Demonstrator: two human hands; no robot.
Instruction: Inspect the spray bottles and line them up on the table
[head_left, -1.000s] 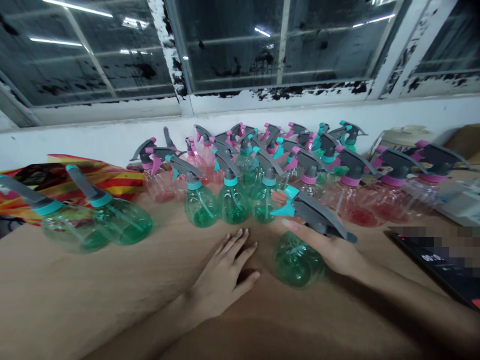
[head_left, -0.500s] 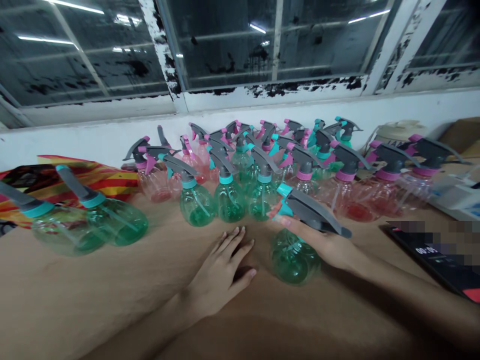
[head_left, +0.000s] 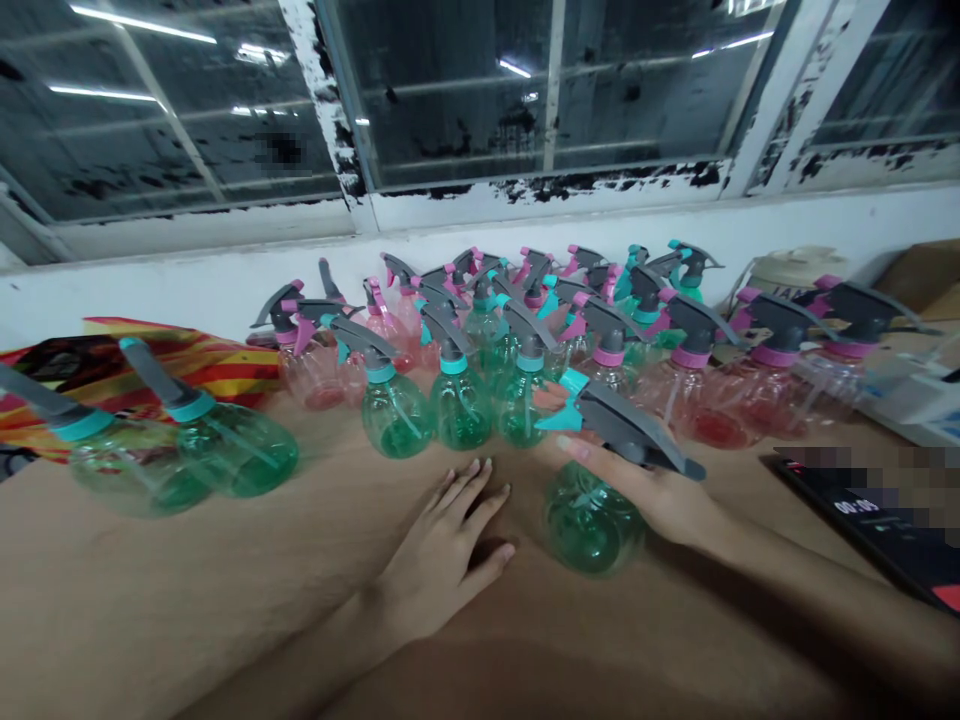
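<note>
My right hand (head_left: 660, 495) grips a green spray bottle (head_left: 592, 520) by its neck, under the grey trigger head with a teal nozzle (head_left: 622, 425). The bottle stands on the brown table (head_left: 187, 600) just in front of the crowd of bottles. My left hand (head_left: 442, 545) lies flat on the table to the left of that bottle, fingers stretched out and holding nothing. Its fingertips point toward a row of three green bottles (head_left: 457, 405).
Several green and pink spray bottles (head_left: 600, 320) stand packed along the white wall under the window. Two green bottles (head_left: 217, 440) sit apart at the left, before a red and yellow striped bag (head_left: 202, 360). A dark phone (head_left: 877, 520) lies at the right.
Hardly anything has moved. My right hand keeps its hold on the green bottle, and my left hand stays flat; the view has shifted slightly.
</note>
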